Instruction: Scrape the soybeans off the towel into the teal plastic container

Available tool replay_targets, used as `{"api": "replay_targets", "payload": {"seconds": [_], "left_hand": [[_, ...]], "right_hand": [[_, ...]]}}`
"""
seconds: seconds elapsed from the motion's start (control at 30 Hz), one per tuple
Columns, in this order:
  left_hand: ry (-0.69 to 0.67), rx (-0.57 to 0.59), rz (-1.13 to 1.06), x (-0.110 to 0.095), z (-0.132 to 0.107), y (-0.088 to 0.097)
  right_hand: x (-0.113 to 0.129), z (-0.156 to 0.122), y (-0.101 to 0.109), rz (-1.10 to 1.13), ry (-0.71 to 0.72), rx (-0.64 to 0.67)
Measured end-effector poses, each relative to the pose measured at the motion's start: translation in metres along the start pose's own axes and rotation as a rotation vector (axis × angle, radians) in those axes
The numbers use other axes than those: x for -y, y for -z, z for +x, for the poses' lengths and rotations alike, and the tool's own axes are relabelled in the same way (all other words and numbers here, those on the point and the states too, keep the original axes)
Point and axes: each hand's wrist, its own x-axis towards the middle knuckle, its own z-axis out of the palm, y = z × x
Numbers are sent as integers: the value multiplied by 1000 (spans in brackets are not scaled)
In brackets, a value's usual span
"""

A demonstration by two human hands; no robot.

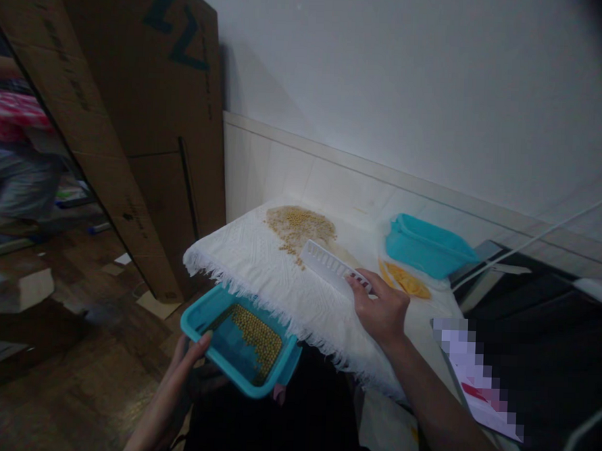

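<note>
My left hand [192,356] grips the near-left rim of a blue plastic basin [188,315], its thumb over the edge. The basin is held just below the table's fringed edge and tilts a little. Yellowish beans [260,336] lie along its right side. My right hand [384,307] is closed on one end of a white slotted plastic strip [329,266]. The strip's far end rests at the near edge of a spread of loose beans [298,220] on the white fringed tablecloth [245,250].
A second blue basin [426,246] stands at the table's back right, with a crumpled yellow item [410,280] before it. A dark flat panel and cable lie further right. A tall cardboard box [151,128] stands left. Another person [17,150] sits beyond it; scraps litter the floor.
</note>
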Motion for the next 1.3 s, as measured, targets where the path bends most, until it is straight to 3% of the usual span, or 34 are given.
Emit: {"api": "replay_targets", "payload": {"seconds": [0.17, 0.87, 1.3], "left_hand": [[5, -37, 12, -3, -4, -4], [-2, -2, 12, -2, -4, -1], [-3, 9, 8, 5, 8, 4]], "right_hand": [[2, -2, 2, -3, 0, 8], [11, -4, 18, -26, 92, 9], [19, -3, 19, -33, 131, 30]]}}
